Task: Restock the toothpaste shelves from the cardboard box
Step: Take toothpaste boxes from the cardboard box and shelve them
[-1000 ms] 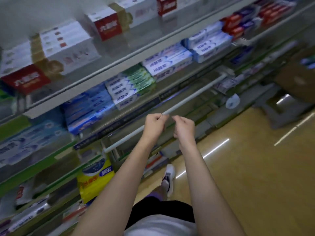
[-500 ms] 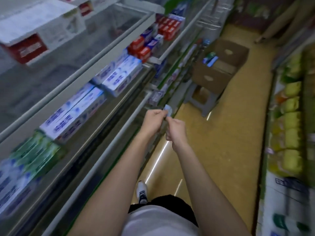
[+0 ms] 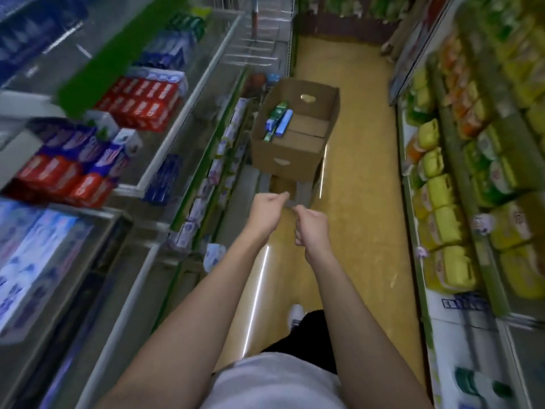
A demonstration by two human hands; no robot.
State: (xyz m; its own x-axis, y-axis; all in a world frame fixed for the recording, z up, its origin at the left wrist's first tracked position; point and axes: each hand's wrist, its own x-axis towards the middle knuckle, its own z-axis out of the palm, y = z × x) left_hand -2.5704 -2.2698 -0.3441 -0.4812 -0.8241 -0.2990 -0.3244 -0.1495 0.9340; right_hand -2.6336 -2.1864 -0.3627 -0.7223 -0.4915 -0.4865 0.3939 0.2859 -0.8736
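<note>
You hold both arms out in front of you above the yellow aisle floor [image 3: 362, 202]. Your left hand [image 3: 267, 209] has the fingers curled, with thumb and forefinger pressed together at the tip. Your right hand [image 3: 311, 228] is also curled into a loose fist, just beside the left one. Between the two hands there is a small grey blurred shape; I cannot tell if you pinch something there or if it is only the stool behind, so what the hands hold is not clear.

The open cardboard box [image 3: 295, 160] stands ahead of your hands in the aisle, close to the left shelving, and it rests on a low stool [image 3: 303, 191] which is partly hidden by your hands. Inside the box, against its left wall, lie a few toothpaste cartons [image 3: 280, 121] in green and blue; the rest of the box bottom is bare cardboard.

On your left, the glass shelves [image 3: 188, 93] carry toothpaste packs: red cartons [image 3: 141, 104] on the upper level, more red and purple ones nearer to you, and white-blue cartons [image 3: 32, 255] at the lower left. On your right, another shelf unit holds yellow packages [image 3: 442, 199]. Everything at the edges is blurred.
</note>
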